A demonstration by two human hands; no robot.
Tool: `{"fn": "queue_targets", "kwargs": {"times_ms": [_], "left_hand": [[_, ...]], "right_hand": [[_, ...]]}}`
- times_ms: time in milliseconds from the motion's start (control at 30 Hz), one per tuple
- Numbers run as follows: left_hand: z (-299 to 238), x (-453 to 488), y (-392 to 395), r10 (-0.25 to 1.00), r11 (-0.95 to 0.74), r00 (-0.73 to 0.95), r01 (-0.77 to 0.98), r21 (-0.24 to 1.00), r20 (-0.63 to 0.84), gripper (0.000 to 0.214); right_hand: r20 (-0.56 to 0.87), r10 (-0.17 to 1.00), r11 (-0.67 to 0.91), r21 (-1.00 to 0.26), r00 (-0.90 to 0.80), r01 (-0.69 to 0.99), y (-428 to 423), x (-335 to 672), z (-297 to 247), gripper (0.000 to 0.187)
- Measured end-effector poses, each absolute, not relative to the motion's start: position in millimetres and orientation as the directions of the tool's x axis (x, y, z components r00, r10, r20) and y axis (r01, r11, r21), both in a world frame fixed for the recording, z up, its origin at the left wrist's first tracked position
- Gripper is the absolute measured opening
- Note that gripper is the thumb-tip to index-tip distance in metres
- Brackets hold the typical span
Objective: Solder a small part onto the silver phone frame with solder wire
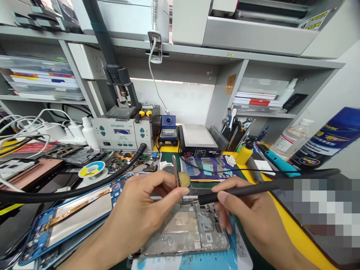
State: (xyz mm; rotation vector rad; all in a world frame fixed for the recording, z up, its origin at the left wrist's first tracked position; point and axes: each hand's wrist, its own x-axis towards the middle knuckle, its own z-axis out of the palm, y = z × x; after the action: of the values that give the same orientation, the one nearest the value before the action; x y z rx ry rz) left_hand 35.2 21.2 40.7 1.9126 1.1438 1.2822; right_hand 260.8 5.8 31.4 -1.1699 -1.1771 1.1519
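Lying on a blue-and-white mat (208, 261) before you is a silver phone frame (174, 240); over it, your right hand (247, 210) and left hand (146, 206) respectively grip a black soldering iron (250, 189) and upright metal tweezers (176, 170), lower end near the iron's tip

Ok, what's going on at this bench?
The person's left hand pinches a slim metal tool, probably tweezers, nearly upright; the right hand holds a black-handled tool, metal tip pointing left. Their tips are close together by the far edge of a metal device frame; whether they touch is unclear.
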Motion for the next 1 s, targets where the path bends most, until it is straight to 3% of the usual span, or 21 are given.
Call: {"fn": "queue_targets", "kwargs": {"times_ms": [667, 1000], "left_hand": [[35.8, 34.4, 21.7, 0.895, -0.445, 0.16, 0.32, 0.836, 0.416, 0.02], [36.5, 32.7, 24.4, 0.903, -0.429, 0.13, 0.354, 0.831, 0.41, 0.032]], "right_hand": [[0.051, 0.999, 0.05, -0.998, 0.014, 0.038, 2.9, 261.5, 31.9, 0.014], [0.014, 0.999, 0.013, -1.0, 0.05, 0.025, -0.6, 255.8, 41.2, 0.016]]}}
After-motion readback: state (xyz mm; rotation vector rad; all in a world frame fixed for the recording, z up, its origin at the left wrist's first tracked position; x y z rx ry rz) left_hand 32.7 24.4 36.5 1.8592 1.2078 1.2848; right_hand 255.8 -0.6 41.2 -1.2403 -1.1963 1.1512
